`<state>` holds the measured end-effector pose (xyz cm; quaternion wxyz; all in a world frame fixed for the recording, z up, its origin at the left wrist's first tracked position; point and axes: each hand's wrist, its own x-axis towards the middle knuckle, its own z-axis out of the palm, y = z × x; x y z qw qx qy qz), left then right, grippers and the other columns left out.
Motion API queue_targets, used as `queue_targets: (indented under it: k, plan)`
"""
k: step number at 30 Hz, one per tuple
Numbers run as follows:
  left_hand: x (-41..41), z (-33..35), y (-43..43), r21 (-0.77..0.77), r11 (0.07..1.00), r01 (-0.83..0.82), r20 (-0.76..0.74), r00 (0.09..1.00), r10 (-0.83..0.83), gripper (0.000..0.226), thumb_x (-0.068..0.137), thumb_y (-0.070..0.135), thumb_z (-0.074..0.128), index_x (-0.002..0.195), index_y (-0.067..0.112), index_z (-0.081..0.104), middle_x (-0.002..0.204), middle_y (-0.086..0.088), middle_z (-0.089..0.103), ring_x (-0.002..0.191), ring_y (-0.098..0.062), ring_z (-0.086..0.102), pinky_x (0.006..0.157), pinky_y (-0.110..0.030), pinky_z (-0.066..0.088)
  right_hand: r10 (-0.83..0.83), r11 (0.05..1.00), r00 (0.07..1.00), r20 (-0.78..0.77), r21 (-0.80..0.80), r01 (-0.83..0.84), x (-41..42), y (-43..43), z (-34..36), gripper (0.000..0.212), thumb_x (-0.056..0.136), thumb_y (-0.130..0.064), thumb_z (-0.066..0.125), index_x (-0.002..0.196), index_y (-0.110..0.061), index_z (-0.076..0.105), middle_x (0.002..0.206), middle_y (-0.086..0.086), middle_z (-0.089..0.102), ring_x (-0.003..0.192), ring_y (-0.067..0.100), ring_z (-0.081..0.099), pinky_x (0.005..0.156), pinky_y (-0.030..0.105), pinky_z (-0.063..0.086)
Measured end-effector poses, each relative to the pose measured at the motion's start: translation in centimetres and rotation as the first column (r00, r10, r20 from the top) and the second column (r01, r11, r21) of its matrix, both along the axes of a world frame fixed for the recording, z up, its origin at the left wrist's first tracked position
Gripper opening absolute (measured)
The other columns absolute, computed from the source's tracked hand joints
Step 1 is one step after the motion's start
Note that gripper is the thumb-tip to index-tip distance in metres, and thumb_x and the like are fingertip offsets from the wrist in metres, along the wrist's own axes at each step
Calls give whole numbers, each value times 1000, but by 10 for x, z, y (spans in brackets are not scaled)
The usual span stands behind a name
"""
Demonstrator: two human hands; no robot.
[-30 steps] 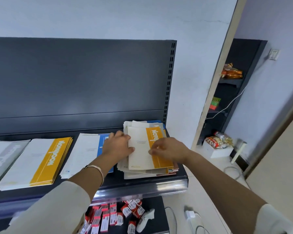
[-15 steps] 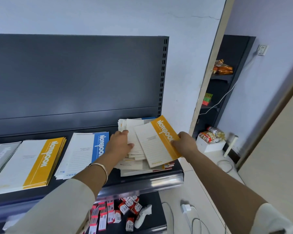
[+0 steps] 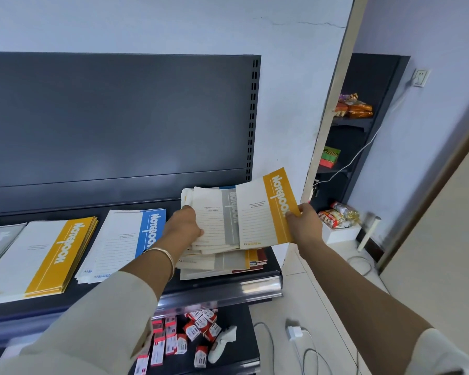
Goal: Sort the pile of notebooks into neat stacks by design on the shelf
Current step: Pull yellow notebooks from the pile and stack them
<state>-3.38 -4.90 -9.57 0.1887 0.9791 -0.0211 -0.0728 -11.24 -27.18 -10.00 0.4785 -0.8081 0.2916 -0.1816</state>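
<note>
**A:** In the head view, why was the yellow notebook [image 3: 266, 209] up off the pile [image 3: 220, 261]?

**B:** I judged it the one being sorted. The right hand [image 3: 305, 226] pinched its yellow-band edge, right of centre in the frame. It held the notebook tilted over the pile's right side, likely bound for the yellow stack [image 3: 38, 258] at lower left.

**A:** And the left hand [image 3: 183, 226]?

**B:** At frame centre, on the pile's left edge, touching the grey notebook [image 3: 214, 215], probably steadying it. The fingers were bent, but I couldn't tell whether they gripped or only pressed.

**A:** Which way did the held one point?

**B:** Cover up, long axis running up-down in the frame, top leaning slightly left. The band and title ran along that axis.

**A:** And the sorted ones?

**B:** The blue stack [image 3: 125, 239] lay between the yellow stack and the pile on the shelf [image 3: 222, 288].
</note>
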Motion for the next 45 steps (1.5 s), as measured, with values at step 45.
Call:
queue_targets:
  k: [45]
  plan:
    - [19, -29, 476, -741, 572, -351, -54, 881, 470, 26, 99, 7, 22, 122, 12, 34, 85, -17, 54, 44, -24, 46, 43, -28, 37, 273, 962, 945, -179, 80, -262, 80, 455, -26, 26, 102, -25, 35, 125, -14, 40, 110, 9, 54, 93, 21, 53, 77, 35, 51]
